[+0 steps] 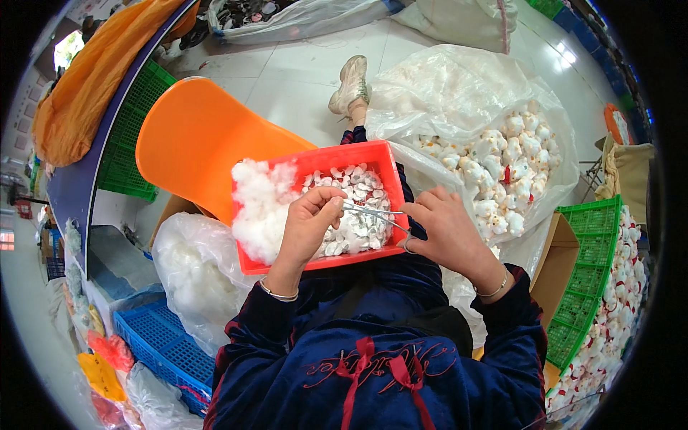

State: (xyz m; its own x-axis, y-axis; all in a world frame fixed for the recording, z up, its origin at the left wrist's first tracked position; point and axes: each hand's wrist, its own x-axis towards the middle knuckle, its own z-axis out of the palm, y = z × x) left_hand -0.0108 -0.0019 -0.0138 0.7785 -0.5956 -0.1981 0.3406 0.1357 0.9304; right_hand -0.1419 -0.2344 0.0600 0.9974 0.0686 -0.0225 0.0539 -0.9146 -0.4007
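Above a red plastic bin (337, 262) on my lap, both hands are at work. My right hand (450, 228) is closed on metal scissor-handled forceps (380, 213), with a finger loop under its fingers. Near the tips of this tool, my left hand (309, 223) is closed in a pinch; what it holds is too small to make out. Fluffy white stuffing (259, 211) fills the left part of the bin. Small white fabric pieces (364, 188), some showing red, lie heaped in its right part.
An orange chair (190, 140) stands ahead to the left. On the right, a clear plastic bag (459, 86) holds many stuffed white pieces (494, 172). A bag of stuffing (197, 265) and a blue crate (161, 344) sit at left, a green crate (584, 279) at right.
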